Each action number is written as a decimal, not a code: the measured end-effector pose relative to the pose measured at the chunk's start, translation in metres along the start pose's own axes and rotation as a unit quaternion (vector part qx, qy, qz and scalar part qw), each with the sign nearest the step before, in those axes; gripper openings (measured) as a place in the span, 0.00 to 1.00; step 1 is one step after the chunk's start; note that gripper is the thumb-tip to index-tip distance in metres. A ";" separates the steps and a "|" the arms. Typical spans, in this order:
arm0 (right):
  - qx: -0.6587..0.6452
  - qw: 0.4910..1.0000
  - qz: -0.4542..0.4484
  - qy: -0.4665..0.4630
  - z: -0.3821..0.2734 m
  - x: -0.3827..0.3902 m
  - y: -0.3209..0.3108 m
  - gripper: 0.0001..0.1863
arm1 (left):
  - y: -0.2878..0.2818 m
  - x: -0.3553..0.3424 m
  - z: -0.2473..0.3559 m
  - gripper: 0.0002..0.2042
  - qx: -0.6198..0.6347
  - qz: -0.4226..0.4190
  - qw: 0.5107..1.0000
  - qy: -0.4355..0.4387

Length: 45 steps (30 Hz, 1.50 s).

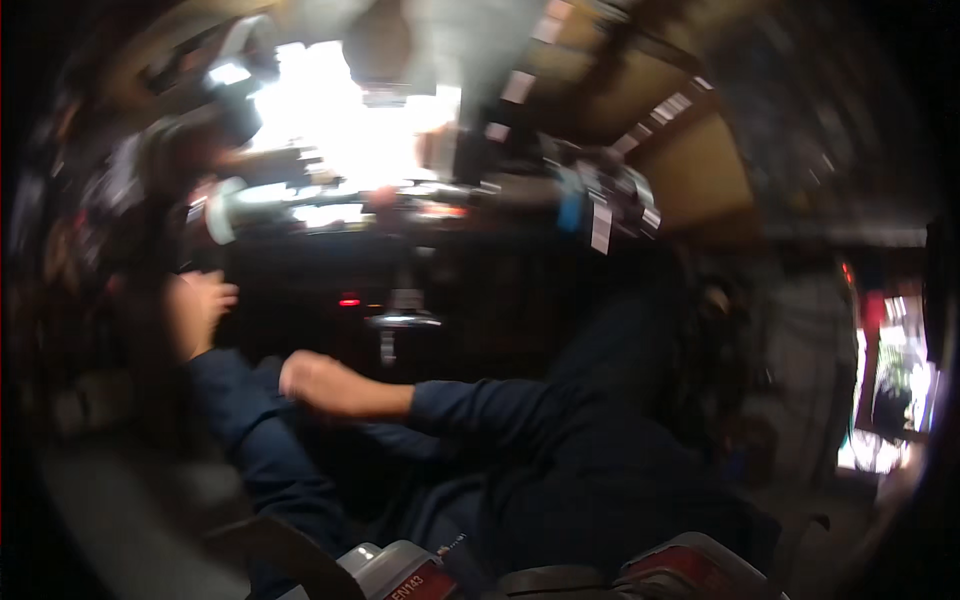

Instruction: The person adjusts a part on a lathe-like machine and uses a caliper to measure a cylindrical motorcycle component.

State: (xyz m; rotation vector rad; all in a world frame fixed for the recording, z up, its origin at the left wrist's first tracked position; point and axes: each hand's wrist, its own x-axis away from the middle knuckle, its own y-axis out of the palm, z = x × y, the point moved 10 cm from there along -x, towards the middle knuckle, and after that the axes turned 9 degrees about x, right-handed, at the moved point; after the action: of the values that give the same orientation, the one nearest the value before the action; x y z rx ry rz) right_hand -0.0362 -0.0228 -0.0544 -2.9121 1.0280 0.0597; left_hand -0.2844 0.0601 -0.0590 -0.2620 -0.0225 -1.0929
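My left hand (202,303) is raised at the left beside a dark area, its short-looking fingers pointing right. Motion smears them, so their grip cannot be told. My right hand (325,384) reaches leftward across my body, lower and nearer to me. It looks rounded and bent at the wrist, with its fingers blurred and hidden. Nothing can be made out in either hand. Dark blue sleeves (480,408) cover both forearms. Beyond my hands, a shiny metal fitting (405,320) stands out against a dark front with a small red light (349,301).
A cluttered, blurred worktop (340,208) runs across the back under bright glare. Tan panels (695,175) rise at the back right. A bright opening (890,390) shows at the far right. Grey and red gear (395,572) sits at the lower edge, close to my body.
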 end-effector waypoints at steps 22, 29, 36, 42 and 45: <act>0.388 0.417 0.665 0.484 -0.045 0.664 -0.380 0.21 | 0.027 -0.134 0.119 0.17 -0.392 -0.024 0.894 0.217; 0.305 0.226 0.633 0.675 -0.004 0.842 -0.374 0.25 | 0.030 -0.097 0.120 0.15 -0.372 -0.004 0.889 0.267; 0.325 0.247 0.629 0.661 0.019 0.856 -0.375 0.24 | 0.022 -0.046 0.109 0.16 -0.075 -0.016 0.941 0.329; 0.319 0.169 0.695 0.622 -0.014 0.880 -0.374 0.23 | 0.045 0.022 0.138 0.14 -0.171 0.121 0.924 0.320; 0.340 0.144 0.755 0.542 -0.071 0.845 -0.390 0.22 | 0.045 0.043 0.134 0.15 -0.170 0.134 0.919 0.330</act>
State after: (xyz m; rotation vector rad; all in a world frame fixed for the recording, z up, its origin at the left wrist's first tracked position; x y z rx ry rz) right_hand 0.8672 -0.2529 -0.0144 0.3324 2.2676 -1.7462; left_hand -0.2103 0.0716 0.0683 -0.1870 0.7946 -0.8604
